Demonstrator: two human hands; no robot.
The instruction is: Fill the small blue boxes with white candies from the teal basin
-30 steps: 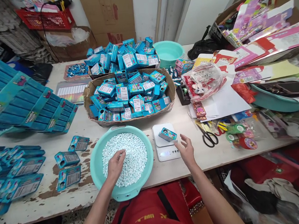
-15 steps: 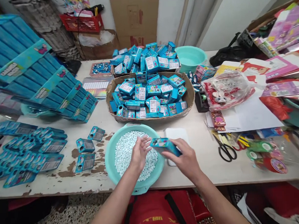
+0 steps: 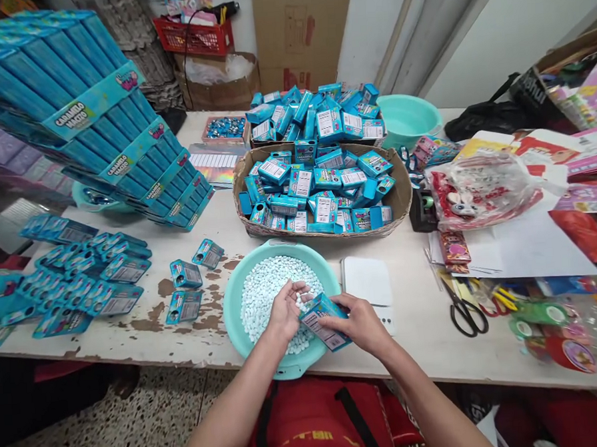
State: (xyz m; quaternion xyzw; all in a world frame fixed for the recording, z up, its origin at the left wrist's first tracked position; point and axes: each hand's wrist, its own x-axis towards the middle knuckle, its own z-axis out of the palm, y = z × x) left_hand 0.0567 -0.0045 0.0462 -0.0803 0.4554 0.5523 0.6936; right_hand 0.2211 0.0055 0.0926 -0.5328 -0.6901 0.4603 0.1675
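Observation:
My right hand (image 3: 360, 322) grips a small blue printed candy box (image 3: 329, 330), tilted over the right side of a turquoise basin (image 3: 234, 333). Pale, pebble-like candies (image 3: 262, 285) fill the bottom of that basin. Close to the box's upper end, my left hand (image 3: 286, 312) is cupped above the candies with its fingers curled. A few candies show at its fingertips, beside the box; its palm is partly hidden. Just right of the basin lies a white kitchen scale (image 3: 366, 283), partly behind my right hand.
Behind the basin stands a cardboard tray (image 3: 323, 230) heaped with blue boxes. A tall stacked display (image 3: 92, 107) leans at left, above grouped boxes (image 3: 91, 281). Three boxes (image 3: 186, 274) stand left of the basin. Scissors (image 3: 464, 311) and tape rolls (image 3: 538, 314) lie at right.
The box in my right hand has turned, its printed side now facing up and its end lower. My left hand has curled more beside it. The camera view has shifted left.

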